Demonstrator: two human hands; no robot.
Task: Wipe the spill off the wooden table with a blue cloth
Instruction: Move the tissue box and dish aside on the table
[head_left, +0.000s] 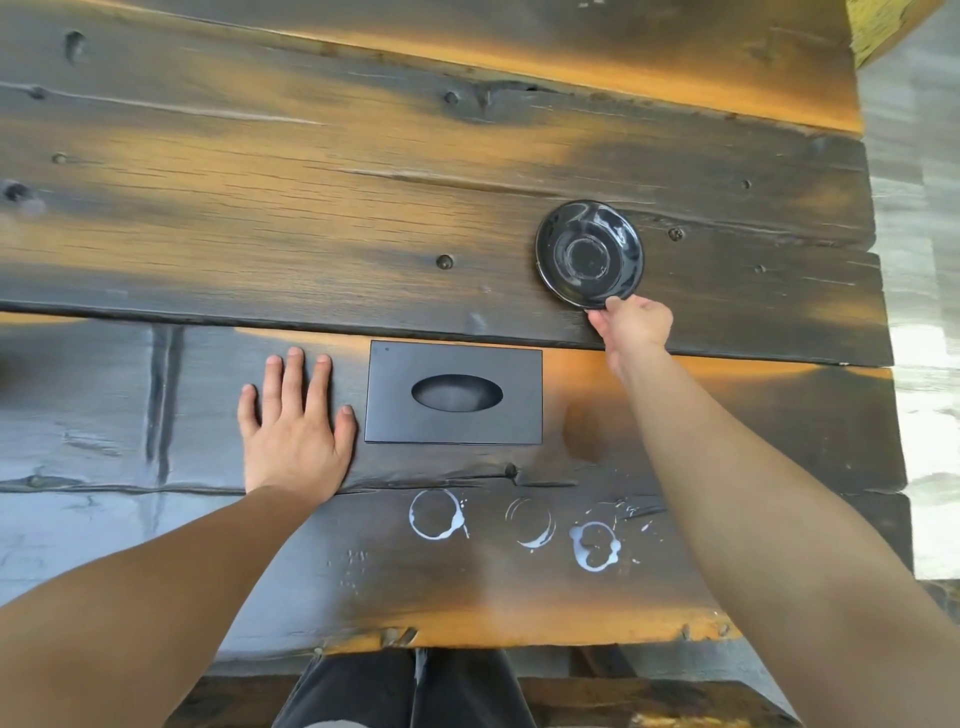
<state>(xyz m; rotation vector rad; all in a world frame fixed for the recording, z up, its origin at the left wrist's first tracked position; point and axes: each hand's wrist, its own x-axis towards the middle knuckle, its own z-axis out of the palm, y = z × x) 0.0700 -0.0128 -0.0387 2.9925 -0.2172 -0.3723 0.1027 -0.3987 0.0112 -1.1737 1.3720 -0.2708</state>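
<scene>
While no blue cloth in sight yet, right hand (631, 322) pinches near rim of black saucer (589, 253) beyond tissue box (453, 392). Left hand (296, 415) flat, fingers spread, left of box. Milky ring spill (524, 525) on counter (260, 208) just nearer than box. Saucer probably glossy, slippery, breakable; grip rim firmly.

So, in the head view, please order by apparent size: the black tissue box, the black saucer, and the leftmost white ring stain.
1. black tissue box
2. black saucer
3. leftmost white ring stain
</scene>
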